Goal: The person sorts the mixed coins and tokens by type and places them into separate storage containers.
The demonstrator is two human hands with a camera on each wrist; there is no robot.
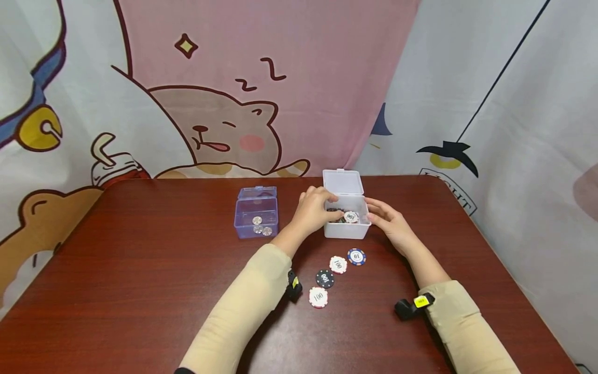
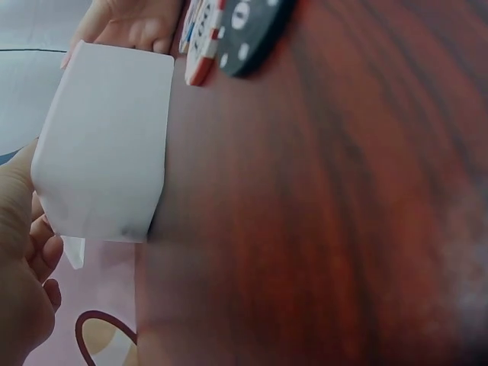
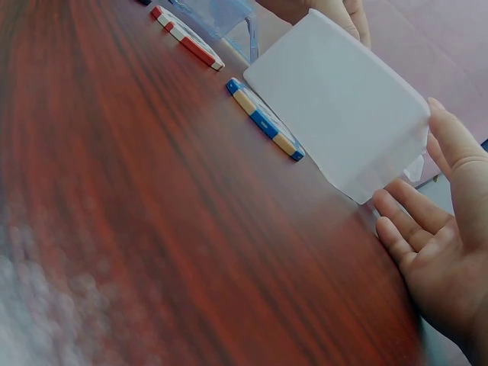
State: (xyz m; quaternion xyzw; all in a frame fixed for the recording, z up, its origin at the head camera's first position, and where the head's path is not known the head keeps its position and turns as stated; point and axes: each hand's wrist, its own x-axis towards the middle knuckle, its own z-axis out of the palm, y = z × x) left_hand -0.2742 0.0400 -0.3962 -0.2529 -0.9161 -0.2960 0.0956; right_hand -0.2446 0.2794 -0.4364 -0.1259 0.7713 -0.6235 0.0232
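Note:
A white plastic box (image 1: pixel 347 231) stands with its lid raised and poker chips inside, including a white chip (image 1: pixel 351 216). My left hand (image 1: pixel 312 209) is at its left side, thumb and index finger over the opening and spread apart. In the left wrist view, this hand's other fingers (image 2: pixel 47 255) curl beside the box wall. Nothing shows between thumb and index finger. At the right wall, my right hand (image 1: pixel 391 224) touches the box with fairly straight fingers. The right wrist view shows its fingertips (image 3: pixel 393 194) against the box's side. Part of the contents is hidden behind the left hand.
Left of the white box stands an uncovered purple translucent box (image 1: pixel 243 228) with several silver coins (image 1: pixel 258 221). On the wooden table (image 1: pixel 154 291) in front lie a blue chip (image 1: pixel 356 256), two white chips (image 1: pixel 318 297) and a black chip (image 1: pixel 325 279). A patterned curtain (image 1: pixel 327 78) hangs behind.

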